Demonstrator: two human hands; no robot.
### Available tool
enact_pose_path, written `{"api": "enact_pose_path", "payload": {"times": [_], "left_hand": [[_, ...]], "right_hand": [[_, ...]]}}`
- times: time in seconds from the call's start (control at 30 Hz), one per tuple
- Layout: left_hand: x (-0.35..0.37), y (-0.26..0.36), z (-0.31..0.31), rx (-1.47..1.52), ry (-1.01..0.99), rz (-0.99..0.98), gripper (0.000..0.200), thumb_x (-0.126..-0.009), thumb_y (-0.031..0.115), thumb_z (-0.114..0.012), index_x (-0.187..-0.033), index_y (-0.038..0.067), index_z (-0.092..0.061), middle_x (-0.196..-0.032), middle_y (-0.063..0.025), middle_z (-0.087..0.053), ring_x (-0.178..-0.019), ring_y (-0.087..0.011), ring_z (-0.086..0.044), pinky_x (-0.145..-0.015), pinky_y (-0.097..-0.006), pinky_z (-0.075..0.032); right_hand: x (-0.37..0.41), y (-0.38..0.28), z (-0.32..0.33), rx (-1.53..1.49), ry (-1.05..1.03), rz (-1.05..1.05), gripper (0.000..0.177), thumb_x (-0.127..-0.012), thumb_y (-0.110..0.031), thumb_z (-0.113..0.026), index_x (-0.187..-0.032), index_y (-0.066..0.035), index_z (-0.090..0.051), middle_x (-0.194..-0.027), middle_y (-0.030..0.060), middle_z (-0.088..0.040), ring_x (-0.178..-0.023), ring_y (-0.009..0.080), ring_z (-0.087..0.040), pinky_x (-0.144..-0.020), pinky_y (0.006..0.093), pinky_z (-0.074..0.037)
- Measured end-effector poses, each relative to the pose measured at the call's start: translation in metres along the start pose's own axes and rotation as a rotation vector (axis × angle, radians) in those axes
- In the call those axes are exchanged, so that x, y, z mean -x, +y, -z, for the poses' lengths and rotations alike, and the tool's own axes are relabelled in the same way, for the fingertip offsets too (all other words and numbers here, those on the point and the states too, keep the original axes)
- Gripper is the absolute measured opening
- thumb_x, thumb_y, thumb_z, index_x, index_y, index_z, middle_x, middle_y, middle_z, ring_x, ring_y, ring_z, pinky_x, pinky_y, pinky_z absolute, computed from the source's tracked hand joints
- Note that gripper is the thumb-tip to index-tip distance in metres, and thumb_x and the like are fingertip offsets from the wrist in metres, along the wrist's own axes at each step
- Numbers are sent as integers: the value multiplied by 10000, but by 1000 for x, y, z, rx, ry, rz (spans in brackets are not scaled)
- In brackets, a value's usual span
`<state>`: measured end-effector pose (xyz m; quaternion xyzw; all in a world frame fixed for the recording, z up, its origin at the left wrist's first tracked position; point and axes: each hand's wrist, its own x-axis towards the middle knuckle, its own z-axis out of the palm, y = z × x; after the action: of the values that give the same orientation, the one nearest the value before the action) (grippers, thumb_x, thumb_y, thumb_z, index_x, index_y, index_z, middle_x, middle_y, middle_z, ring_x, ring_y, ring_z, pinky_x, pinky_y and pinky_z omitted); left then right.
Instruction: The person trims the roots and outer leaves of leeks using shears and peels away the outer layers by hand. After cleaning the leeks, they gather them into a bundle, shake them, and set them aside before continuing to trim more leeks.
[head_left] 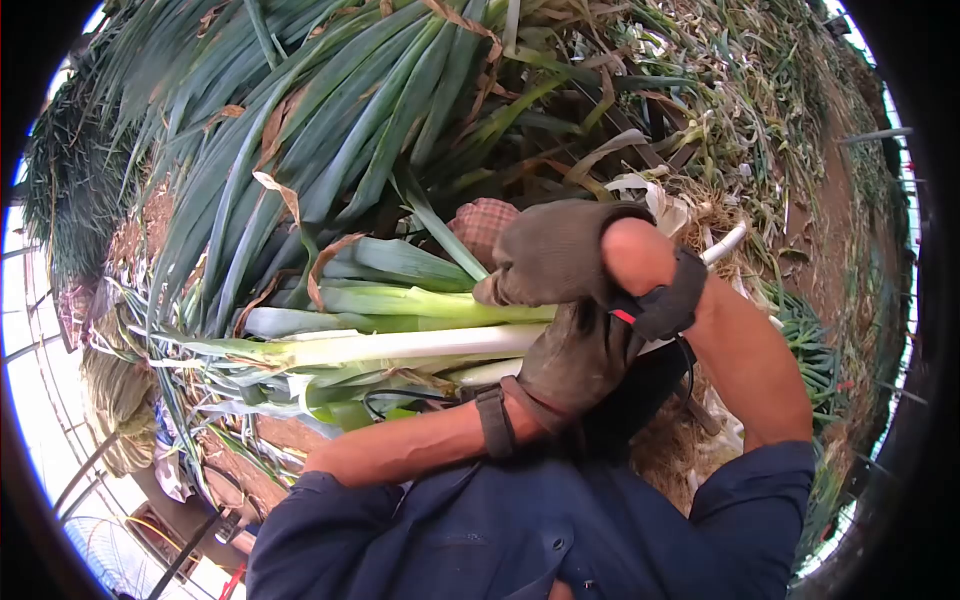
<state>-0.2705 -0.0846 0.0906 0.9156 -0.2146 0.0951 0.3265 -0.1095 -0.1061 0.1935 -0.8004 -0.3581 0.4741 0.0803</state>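
Note:
A bundle of leeks (pixel 400 345), with white stalks and long green leaves fanning to the upper left, lies across the middle of the view. My left hand (pixel 570 370), in a brown glove with a wrist strap, grips the white stalk ends from below. Also gloved in brown, my right hand (pixel 555 255) closes over the top of the same stalks, its wrist bare past the black cuff. Both forearms come out of dark blue sleeves. The stalk ends are hidden behind the gloves.
A red checked cloth (pixel 482 225) shows just behind the right glove. Soil strewn with cut leaves and leek trimmings (pixel 760 150) fills the right side. More leek plants (pixel 70 190) stand at the far left. A black cable (pixel 400 395) runs under the bundle.

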Motion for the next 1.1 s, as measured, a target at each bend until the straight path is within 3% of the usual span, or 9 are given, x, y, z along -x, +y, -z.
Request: {"api": "enact_pose_path", "payload": {"times": [0.1,0.17,0.3,0.47,0.57,0.7,0.83,0.97,1.1], "left_hand": [[3,0,-1,98,27,85,409,-914,237,-635,-1268,30,-633,-996,-176,-613,-878,-369,-594,-799,-558,-477],[-1,-5,5,-243,62,-218,418,-921,256,-610,-1270,27,-631,-1071,-200,-637,-950,-377,-622,-883,-568,-493],[-12,-9,18,-334,-23,-285,469,-918,246,-576,-1327,18,-593,-1210,-219,-627,-1091,-383,-621,-1000,-563,-479],[-10,-5,18,-316,-8,-207,521,-917,220,-544,-1397,18,-535,-1339,-215,-574,-1199,-359,-588,-1053,-540,-468],[-9,-4,16,-332,-15,-219,522,-915,227,-548,-1393,19,-538,-1320,-211,-589,-1185,-350,-596,-1029,-522,-482],[-2,-2,10,-353,-18,-254,526,-912,235,-549,-1397,33,-555,-1304,-201,-602,-1166,-341,-605,-1011,-508,-490],[7,-4,8,-379,32,-286,517,-903,250,-546,-1387,76,-599,-1289,-189,-622,-1160,-338,-615,-1013,-506,-479],[7,-2,6,-411,26,-288,510,-898,259,-541,-1374,95,-621,-1297,-184,-632,-1167,-339,-618,-1015,-502,-463],[6,-4,6,-404,18,-311,509,-902,267,-537,-1372,89,-622,-1305,-183,-630,-1173,-337,-617,-1013,-499,-461]], "right_hand": [[-22,7,-19,250,196,94,439,-888,-407,-627,-852,15,-739,-821,241,-699,-797,411,-701,-756,495,-547],[-11,12,-17,253,219,40,291,-832,-290,-657,-841,-9,-735,-838,219,-712,-811,395,-709,-759,487,-558],[36,62,-5,392,414,-414,238,-839,-247,-677,-985,-72,-746,-971,176,-744,-893,355,-730,-811,459,-581],[157,236,20,899,981,-950,257,-906,-265,-637,-1048,-68,-721,-982,180,-733,-896,351,-720,-840,469,-567],[190,207,42,561,1254,-940,373,-924,-303,-654,-1200,-55,-701,-1106,184,-723,-978,353,-713,-906,453,-555],[92,121,19,181,552,-280,588,-901,-431,-693,-1356,-64,-628,-1274,209,-665,-1144,377,-660,-1019,440,-509],[11,67,-38,107,87,-112,451,-893,-335,-653,-1234,-44,-701,-1238,238,-672,-1133,396,-653,-982,425,-522],[4,68,-32,-40,-30,-91,359,-874,-284,-607,-1117,-57,-743,-1120,216,-720,-1002,390,-694,-931,443,-544],[10,73,-37,163,72,-169,307,-868,-295,-648,-1038,-54,-734,-1044,187,-723,-972,375,-689,-888,452,-541]]}}
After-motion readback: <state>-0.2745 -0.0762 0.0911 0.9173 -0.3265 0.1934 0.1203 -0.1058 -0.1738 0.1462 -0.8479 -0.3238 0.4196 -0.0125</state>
